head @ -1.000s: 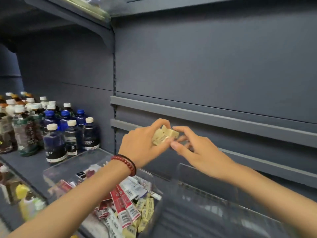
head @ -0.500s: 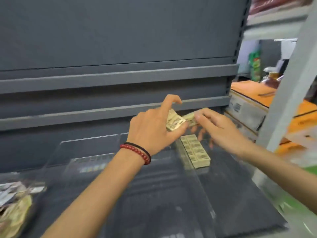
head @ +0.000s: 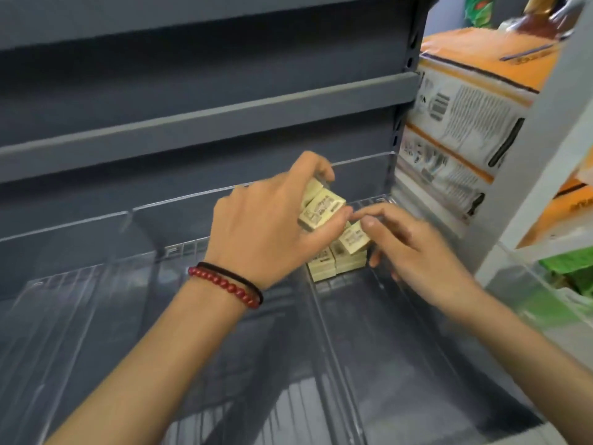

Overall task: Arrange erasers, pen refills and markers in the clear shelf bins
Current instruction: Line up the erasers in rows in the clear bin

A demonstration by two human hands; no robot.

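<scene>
My left hand (head: 266, 232), with a red bead bracelet at the wrist, grips a small bunch of cream wrapped erasers (head: 321, 208) above the back of the right clear bin (head: 417, 364). My right hand (head: 414, 252) pinches one eraser (head: 353, 240) and holds it down onto a row of erasers (head: 337, 266) lying at the bin's back left corner. A clear divider wall (head: 324, 332) separates this bin from the one to its left (head: 144, 316).
Grey shelf back panels and rails (head: 208, 123) rise behind the bins. Orange and white cardboard boxes (head: 475, 101) stand to the right behind a grey upright post (head: 545, 133). Green packaging (head: 571, 274) lies at the far right.
The view swung right, away from the bottles and the bin of packets. Both hands dropped into the right bin, and my right hand brought one eraser down onto the row.
</scene>
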